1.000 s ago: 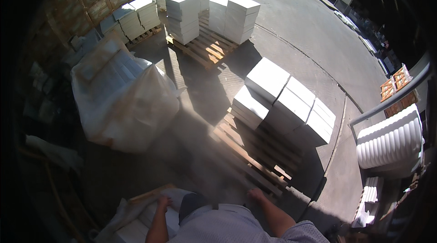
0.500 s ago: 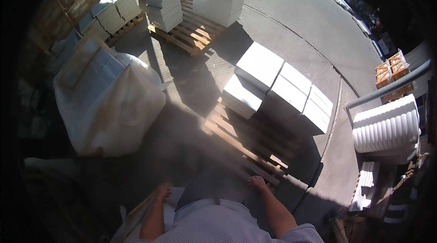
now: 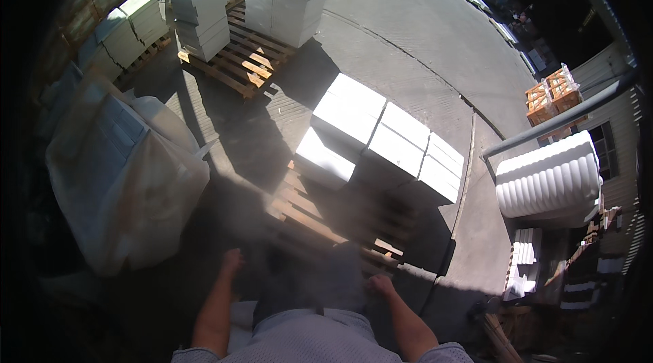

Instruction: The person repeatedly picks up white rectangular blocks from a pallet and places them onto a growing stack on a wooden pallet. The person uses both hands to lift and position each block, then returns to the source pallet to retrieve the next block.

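— Closer now than half a second back: the near wooden pallet (image 3: 320,223) has slid down toward the person's feet, and the far pallet (image 3: 248,64) with its stacked white blocks sits lower in the view. Both arms have swung further forward.

— So the person is walking?

— It looks that way, an approach on foot rather than any handling. The left hand (image 3: 232,260) hangs at the side with nothing in it that can be seen. The right hand (image 3: 381,285) hangs the same way, just short of the pallet's near edge.

— Are the fingers spread or curled?

— Blur and shade hide that; neither hand's state can be told. Neither touches anything.

— Where are the white blocks (image 3: 381,139)?

— In a row on the far half of the near pallet, ahead of both hands and well out of reach. The bare slats lie between them and the person.

— And to the sides?

— A plastic-wrapped bundle (image 3: 122,173) stands left of the left hand; a white ribbed stack (image 3: 551,183) lies well off to the right of the right hand.

— What would taking a block call for?

— Probably coming around or across the slats first, then both hands on one block, since each looks bulky.
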`<state>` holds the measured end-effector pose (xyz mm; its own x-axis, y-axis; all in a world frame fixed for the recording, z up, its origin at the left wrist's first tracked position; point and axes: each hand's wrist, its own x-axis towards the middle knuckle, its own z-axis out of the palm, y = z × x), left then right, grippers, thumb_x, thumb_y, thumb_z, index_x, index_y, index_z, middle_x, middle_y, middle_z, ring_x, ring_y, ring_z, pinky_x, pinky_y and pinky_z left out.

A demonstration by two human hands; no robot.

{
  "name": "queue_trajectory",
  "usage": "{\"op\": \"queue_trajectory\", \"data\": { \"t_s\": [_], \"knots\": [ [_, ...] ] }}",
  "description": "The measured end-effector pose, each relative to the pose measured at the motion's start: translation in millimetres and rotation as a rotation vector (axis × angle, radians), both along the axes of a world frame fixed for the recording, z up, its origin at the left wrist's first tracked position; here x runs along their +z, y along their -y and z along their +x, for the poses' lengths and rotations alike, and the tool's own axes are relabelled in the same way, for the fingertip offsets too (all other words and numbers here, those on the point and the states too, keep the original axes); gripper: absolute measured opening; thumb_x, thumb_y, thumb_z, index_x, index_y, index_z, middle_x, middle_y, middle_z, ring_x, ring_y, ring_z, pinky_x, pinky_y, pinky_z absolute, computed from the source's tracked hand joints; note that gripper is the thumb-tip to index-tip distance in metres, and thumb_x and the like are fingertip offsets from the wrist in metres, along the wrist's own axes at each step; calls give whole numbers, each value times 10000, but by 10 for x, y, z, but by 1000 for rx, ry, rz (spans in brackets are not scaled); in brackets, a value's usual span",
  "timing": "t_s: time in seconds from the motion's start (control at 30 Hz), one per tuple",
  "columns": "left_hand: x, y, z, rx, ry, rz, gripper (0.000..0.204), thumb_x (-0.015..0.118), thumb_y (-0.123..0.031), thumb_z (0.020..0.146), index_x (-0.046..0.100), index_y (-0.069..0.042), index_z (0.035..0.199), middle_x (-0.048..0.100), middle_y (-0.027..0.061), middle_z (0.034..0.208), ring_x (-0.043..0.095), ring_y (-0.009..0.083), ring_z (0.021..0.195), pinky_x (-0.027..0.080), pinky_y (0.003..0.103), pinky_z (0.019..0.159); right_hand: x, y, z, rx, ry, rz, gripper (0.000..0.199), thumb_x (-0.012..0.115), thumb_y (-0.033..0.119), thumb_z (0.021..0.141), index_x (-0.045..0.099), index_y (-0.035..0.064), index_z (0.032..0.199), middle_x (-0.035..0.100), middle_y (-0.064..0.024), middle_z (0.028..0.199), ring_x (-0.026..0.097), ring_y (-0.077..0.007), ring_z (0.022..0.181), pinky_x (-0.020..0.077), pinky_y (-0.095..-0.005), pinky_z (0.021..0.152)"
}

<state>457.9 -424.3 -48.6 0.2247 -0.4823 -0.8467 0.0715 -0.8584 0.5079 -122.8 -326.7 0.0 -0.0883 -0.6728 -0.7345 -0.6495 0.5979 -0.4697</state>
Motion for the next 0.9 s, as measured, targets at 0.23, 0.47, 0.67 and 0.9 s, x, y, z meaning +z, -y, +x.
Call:
{"op": "queue_trajectory", "data": {
  "t_s": [0.23, 0.47, 0.67, 0.9],
  "knots": [
    [-621, 321, -463, -14, -4, 52, 324, 522, -332, 950, 581, -53, 1104, 616, 74, 870, 630, 191, 638, 489, 324, 506, -360, 725, -679, -194, -12, 112, 304, 539, 275, 864, 693, 13, 857, 685, -94, 752, 663, -216, 651, 526, -335, 590],
    [-1710, 971, -1387, -117, 181, -426, 371, 502, -391, 960, 588, -69, 1123, 610, 62, 944, 597, 160, 751, 495, 319, 645, -1158, 2550, -1022, -314, 258, 172, 218, 527, 225, 911, 604, 59, 792, 544, 11, 658, 503, -97, 538, 410, -264, 481],
    [-2478, 3179, -2211, 51, 260, -592, 441, 460, -393, 991, 593, -33, 1209, 638, 99, 1098, 589, 218, 1000, 457, 361, 908, -2086, 4127, -697, -249, 308, 78, 226, 499, 261, 973, 585, 59, 917, 533, 21, 720, 512, -65, 596, 413, -217, 503],
    [-2554, 4738, -2712, -84, 477, -548, 348, 434, -274, 964, 635, -14, 1078, 645, 186, 1061, 600, 335, 1042, 458, 392, 918, -2546, 5128, -166, -175, -226, -151, 470, 569, 397, 899, 560, -51, 1041, 625, -143, 886, 619, -292, 798, 505, -372, 694]
  ]
}}
